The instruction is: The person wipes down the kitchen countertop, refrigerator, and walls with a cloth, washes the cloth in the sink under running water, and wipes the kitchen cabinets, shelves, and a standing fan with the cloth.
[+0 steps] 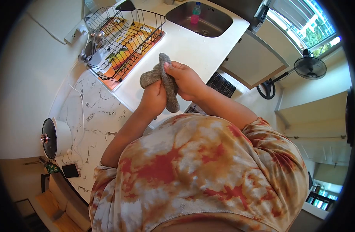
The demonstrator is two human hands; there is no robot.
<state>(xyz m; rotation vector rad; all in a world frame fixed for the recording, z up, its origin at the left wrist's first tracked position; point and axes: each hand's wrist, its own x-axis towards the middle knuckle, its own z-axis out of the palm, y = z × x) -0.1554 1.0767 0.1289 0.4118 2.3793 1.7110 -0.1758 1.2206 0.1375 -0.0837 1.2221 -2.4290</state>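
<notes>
A grey, fuzzy cloth [168, 86] is bunched and twisted between my two hands, above the white countertop [144, 73]. My left hand [153, 97] is closed around its lower left part, with one folded end sticking out past the fingers. Higher up and to the right, my right hand [187, 80] grips the cloth with the thumb pressed on top. One length of cloth points up and another hangs down between the hands. The fingertips of both hands are partly hidden behind the cloth.
A black wire dish rack [136, 40] stands on a colourful mat [125, 58] at the upper left. Behind is a sink [220, 23] holding a bottle [195, 13]. A lidded pot-like cooker [61, 135] and a phone [71, 170] lie left on the marbled surface. A fan [309, 67] stands right.
</notes>
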